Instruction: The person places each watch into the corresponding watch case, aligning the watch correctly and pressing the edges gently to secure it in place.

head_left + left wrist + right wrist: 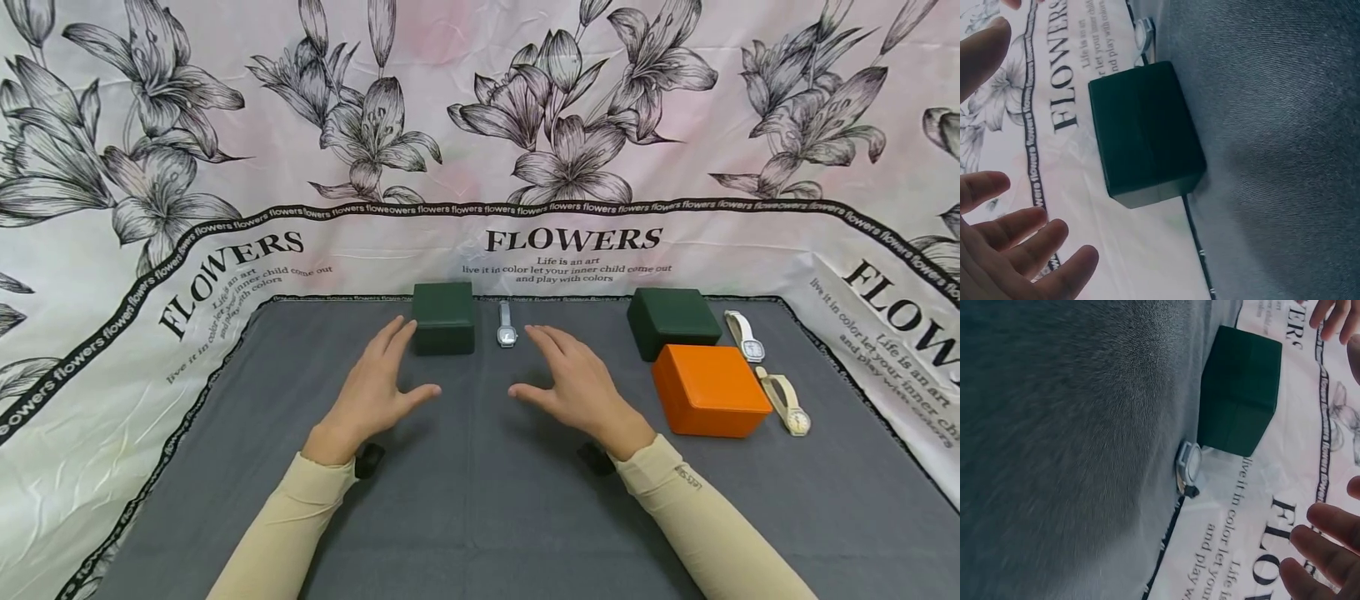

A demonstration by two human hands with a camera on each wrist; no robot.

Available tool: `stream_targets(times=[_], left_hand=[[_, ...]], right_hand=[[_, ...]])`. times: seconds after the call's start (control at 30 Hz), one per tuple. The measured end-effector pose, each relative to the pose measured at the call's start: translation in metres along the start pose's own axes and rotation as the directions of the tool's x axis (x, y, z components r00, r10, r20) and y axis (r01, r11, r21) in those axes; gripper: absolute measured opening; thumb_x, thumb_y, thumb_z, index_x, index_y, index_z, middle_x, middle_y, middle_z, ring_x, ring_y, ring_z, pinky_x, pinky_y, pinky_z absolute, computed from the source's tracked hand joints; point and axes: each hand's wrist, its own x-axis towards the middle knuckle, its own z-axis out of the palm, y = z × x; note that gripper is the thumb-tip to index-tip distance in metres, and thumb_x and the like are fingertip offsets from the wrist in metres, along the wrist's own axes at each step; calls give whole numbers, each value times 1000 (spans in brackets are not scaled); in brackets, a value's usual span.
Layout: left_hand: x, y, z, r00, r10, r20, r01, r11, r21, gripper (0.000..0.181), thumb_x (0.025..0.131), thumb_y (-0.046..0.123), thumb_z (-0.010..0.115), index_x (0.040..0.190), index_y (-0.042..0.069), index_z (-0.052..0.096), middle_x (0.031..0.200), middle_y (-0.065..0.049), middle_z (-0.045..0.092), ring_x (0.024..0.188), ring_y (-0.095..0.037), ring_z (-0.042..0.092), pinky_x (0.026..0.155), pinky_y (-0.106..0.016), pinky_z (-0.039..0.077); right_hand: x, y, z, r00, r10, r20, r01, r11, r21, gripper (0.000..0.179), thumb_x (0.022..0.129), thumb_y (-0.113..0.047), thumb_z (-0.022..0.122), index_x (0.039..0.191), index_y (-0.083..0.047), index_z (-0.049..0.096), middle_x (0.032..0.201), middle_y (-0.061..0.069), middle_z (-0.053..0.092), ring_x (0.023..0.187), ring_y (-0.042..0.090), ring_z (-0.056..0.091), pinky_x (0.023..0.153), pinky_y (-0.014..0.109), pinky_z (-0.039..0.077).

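Observation:
My left hand [377, 390] hovers over the grey cloth with fingers spread, its fingertips close to the near left side of a dark green box [444, 319]. That same box [1147, 131] fills the middle of the left wrist view, its lid closed. Across from it my right hand [577, 379] is held palm inward, thumb apart, holding nothing. Between the hands and farther back lies a silver wristwatch [507, 327], its strap pointing away. In the right wrist view the watch [1189, 464] sits beside the green box [1241, 390].
On the right stand a second dark green box [672, 323] and an orange box [711, 391] in front of it. Beside them lie a white-strapped watch [746, 337] and a cream-strapped watch [787, 403]. A flower-printed cloth [420, 242] rises behind the grey cloth [465, 492].

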Motion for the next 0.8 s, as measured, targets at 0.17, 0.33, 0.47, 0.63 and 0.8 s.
stream_targets(times=[0.17, 0.33, 0.47, 0.63, 0.8], left_hand=[[5, -9, 2, 999, -44, 15, 45, 998, -41, 93, 80, 46, 76, 150, 9, 28, 153, -15, 25, 137, -35, 29, 102, -56, 36], [13, -20, 6, 997, -68, 30, 69, 996, -48, 91, 81, 47, 74, 150, 9, 29, 152, -15, 26, 137, -35, 29, 103, -55, 35], [19, -30, 9, 995, -91, 38, 93, 994, -57, 90, 81, 45, 75, 149, 7, 30, 151, -17, 27, 137, -36, 29, 103, -55, 34], [28, -39, 10, 992, -124, 28, 126, 990, -63, 88, 81, 41, 76, 148, 6, 31, 150, -18, 27, 136, -36, 30, 104, -54, 34], [35, -43, 11, 986, -159, 55, 164, 983, -84, 87, 83, 38, 75, 148, 4, 29, 149, -19, 27, 135, -37, 31, 105, -54, 33]], right_hand=[[17, -1, 12, 999, 24, 40, -26, 999, 41, 88, 78, -63, 67, 144, -11, 42, 138, 13, 48, 121, 31, 50, 95, 50, 44], [32, -1, 22, 994, 63, 87, -68, 996, 65, 87, 80, -62, 65, 145, -10, 39, 138, 12, 47, 120, 30, 51, 93, 50, 45], [46, -1, 30, 985, 93, 146, -105, 991, 79, 88, 81, -62, 63, 147, -11, 36, 139, 13, 46, 119, 30, 51, 93, 50, 46], [63, -1, 39, 963, 143, 228, -175, 976, 127, 87, 83, -63, 61, 149, -13, 33, 144, 15, 40, 128, 34, 44, 97, 53, 41], [77, 0, 46, 950, 156, 270, -207, 963, 171, 85, 84, -61, 61, 148, -13, 33, 144, 13, 41, 124, 31, 47, 96, 51, 42]])
